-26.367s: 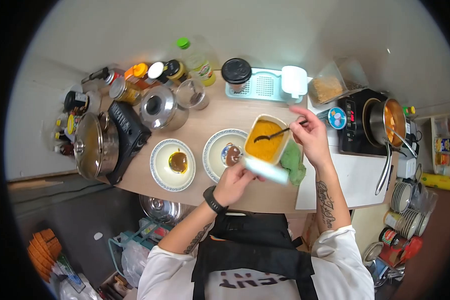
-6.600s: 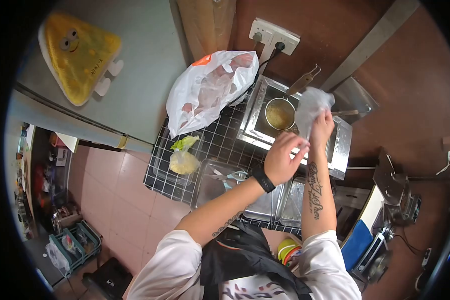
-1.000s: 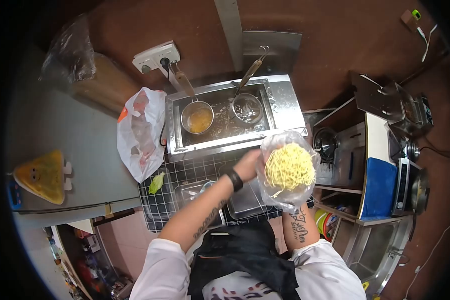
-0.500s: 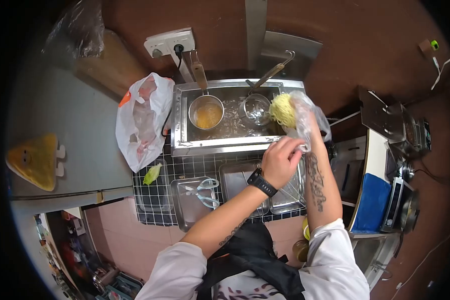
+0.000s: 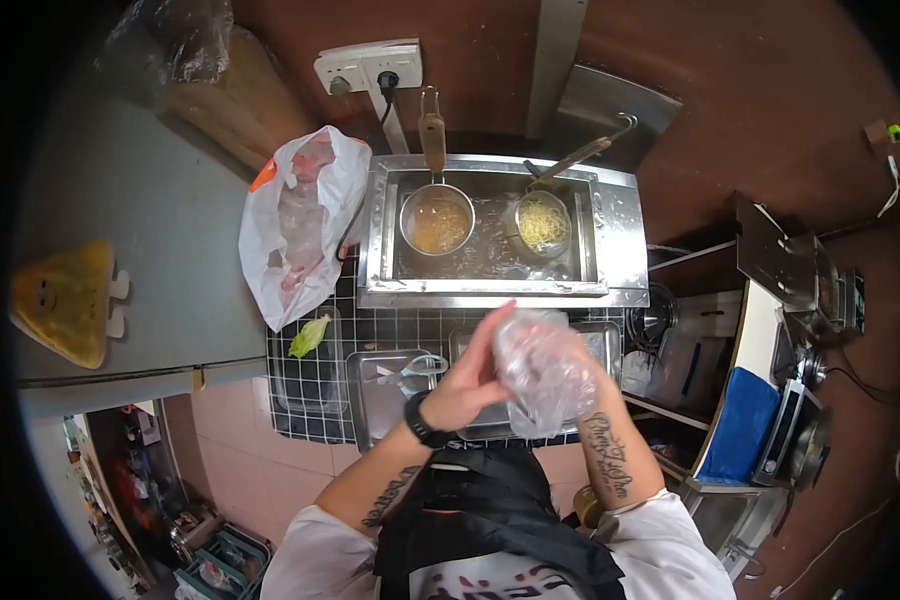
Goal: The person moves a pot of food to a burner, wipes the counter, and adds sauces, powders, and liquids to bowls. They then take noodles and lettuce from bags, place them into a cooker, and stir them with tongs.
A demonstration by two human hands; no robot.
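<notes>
Over the wire rack, a crumpled clear plastic bag is between my two hands. My left hand touches the bag's left side with its fingers spread. The bag covers most of my right hand, and its fingers are hidden. Yellow noodles now sit in the right strainer in the water of the steel cooker. The left strainer holds more yellowish food under bubbling water.
A white plastic bag stands left of the cooker. On the wire rack are a green leaf and metal trays with light-blue scissors. A blue cloth lies at the right.
The noodles have left my right hand and are in the right strainer. Both hands have moved back from the cooker toward my body, with the clear bag. The camera view has shifted slightly.
</notes>
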